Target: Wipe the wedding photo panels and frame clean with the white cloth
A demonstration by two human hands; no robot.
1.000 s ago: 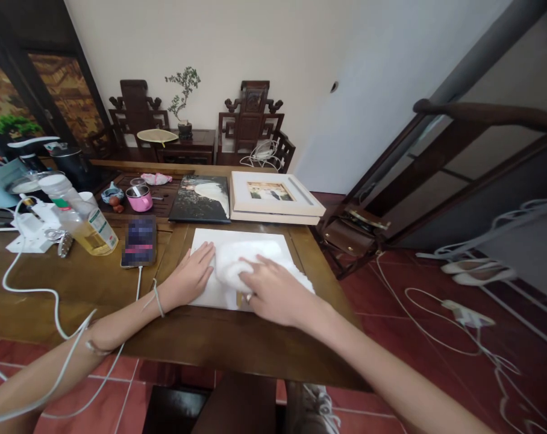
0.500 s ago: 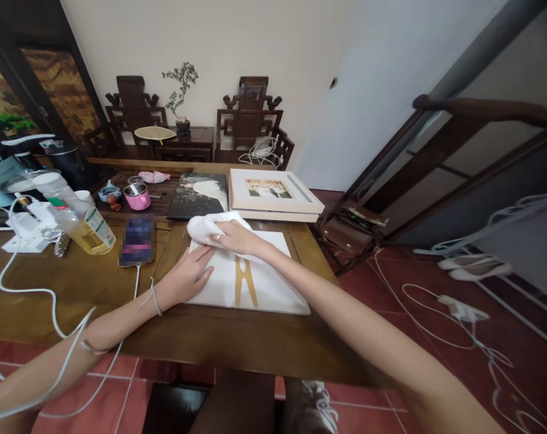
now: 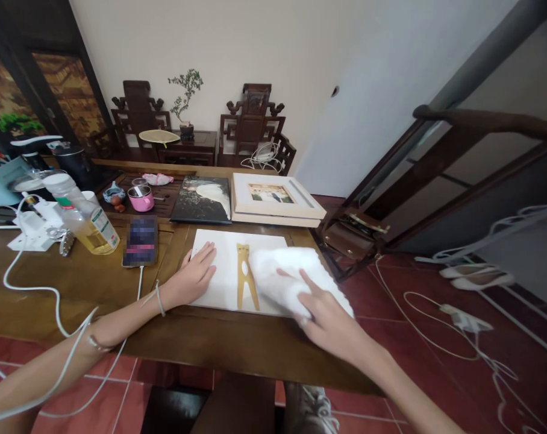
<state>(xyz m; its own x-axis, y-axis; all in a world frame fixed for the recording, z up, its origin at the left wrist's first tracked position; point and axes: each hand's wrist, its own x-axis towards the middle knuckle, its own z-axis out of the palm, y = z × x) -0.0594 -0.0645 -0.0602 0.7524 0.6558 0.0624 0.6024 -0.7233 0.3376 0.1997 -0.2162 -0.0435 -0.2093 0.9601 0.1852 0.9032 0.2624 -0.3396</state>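
Note:
A flat white panel [image 3: 219, 283] with a tan long-legged animal figure [image 3: 243, 271] lies near the front edge of the wooden table. My left hand [image 3: 194, 274] rests flat on the panel's left side, fingers stretched out and holding nothing. In my right hand [image 3: 330, 316] is a white cloth [image 3: 282, 265], bunched under the fingers and spread over the panel's right part. The cloth hides that side of the panel and hangs past its right edge. Motion blurs the cloth and right fingers a little.
Behind the panel lie a dark picture board [image 3: 205, 199] and a cream picture frame [image 3: 278, 193]. To the left are a phone [image 3: 140, 241] on a cable, a bottle of yellow liquid [image 3: 95, 226], a pink cup [image 3: 140, 198] and a white power strip [image 3: 36, 232].
My right hand has swept the cloth from the panel's upper left to its right side, uncovering the figure's upper part. My left hand stays on the panel's left side.

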